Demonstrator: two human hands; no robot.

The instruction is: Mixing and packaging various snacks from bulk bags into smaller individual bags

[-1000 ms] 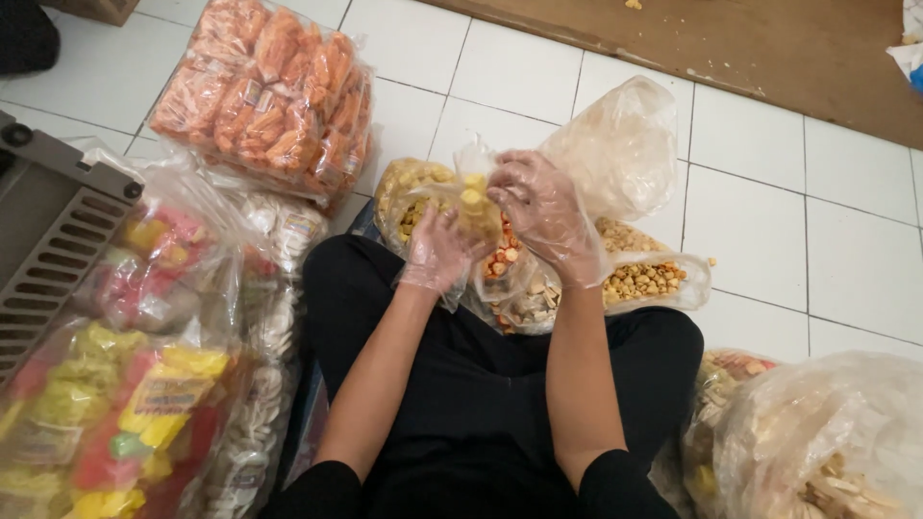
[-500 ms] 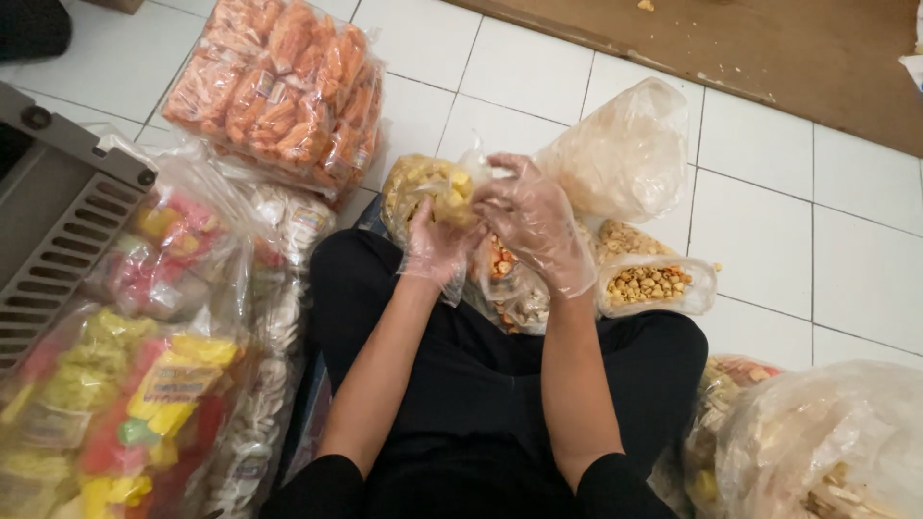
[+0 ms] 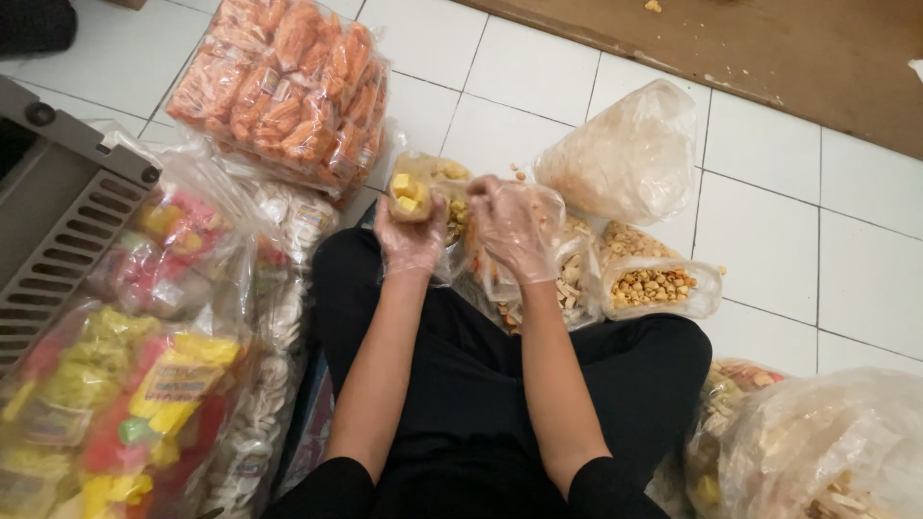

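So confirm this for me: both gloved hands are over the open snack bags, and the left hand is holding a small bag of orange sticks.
Not quite. In the head view the left hand holds a small clear bag of yellow pieces, not orange sticks; those sit packed in the large bag on the floor tiles. Both hands, the right hand too, are gloved and over the open bags.

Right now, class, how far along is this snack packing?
Done: sealed orange snack packs are stacked on the floor. In hand: the left hand holds a small bag of yellow pieces; the right hand is inside an open bag. Left: open bulk bags remain full.
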